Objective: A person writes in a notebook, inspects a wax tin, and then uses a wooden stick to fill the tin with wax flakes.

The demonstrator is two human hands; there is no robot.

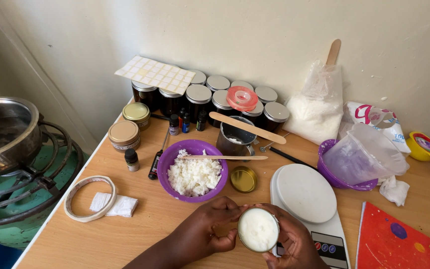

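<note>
While both hands wrap it, left grip point(210, 230) & right grip point(292, 240) clasp wax-filled tin point(258, 229)

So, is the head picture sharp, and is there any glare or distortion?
Head view: even, soft daylight, sharp on the hands holding the small tin; mild sheen on the steel pot and jar lids; faint shadows only; the wide lens bends the table edge at the left.
</note>
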